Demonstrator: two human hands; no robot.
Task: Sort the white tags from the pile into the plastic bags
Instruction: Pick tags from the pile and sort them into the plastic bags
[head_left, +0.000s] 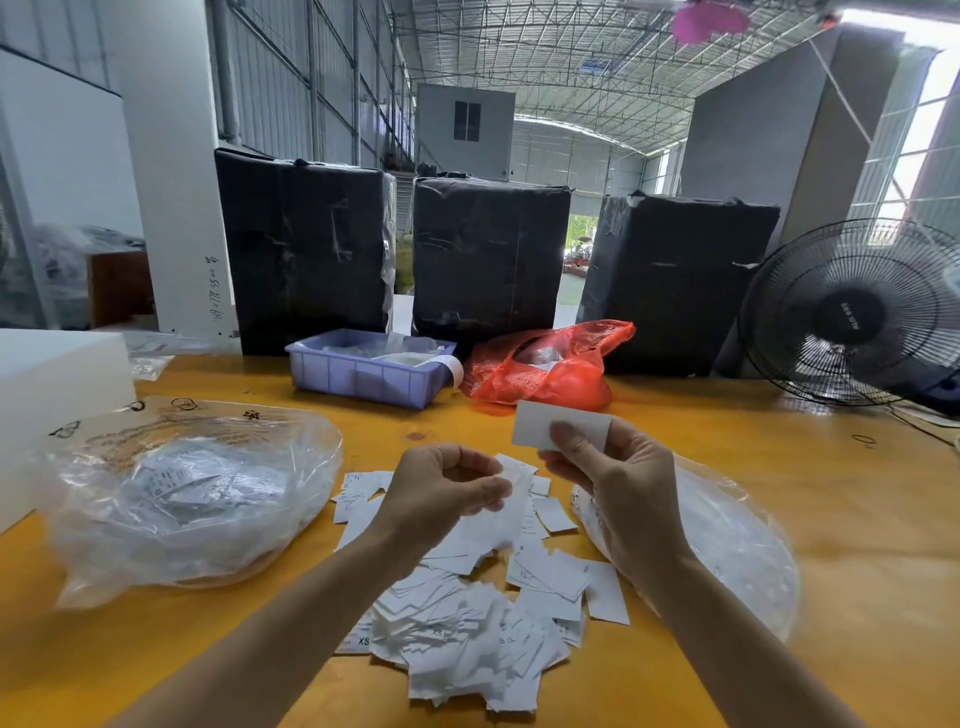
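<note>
the right hand (608, 483) is pinching one white tag (556, 426) by its lower edge, thumb in front and fingers behind, holding it upright above the table. the left hand (441, 488) is curling its fingers and thumb onto a second white tag (511, 486), which is hanging limp and slightly blurred just beside its fingertips. the pile of tags (483, 623) is lying on the yellow table (831, 493) just below and between both wrists. one clear plastic bag (182, 499), already holding tags, is sitting well out to the left of the left hand; another clear plastic bag (727, 545) is lying flat under and beside the right forearm.

these tags are looking very light and thin, paper-like, stiff enough to stand when held by an edge yet easy to crease. they are probably sliding over each other readily, so a fingertip pinch at a free edge or corner seems best, peeling one at a time. a draught could scatter them.
</note>
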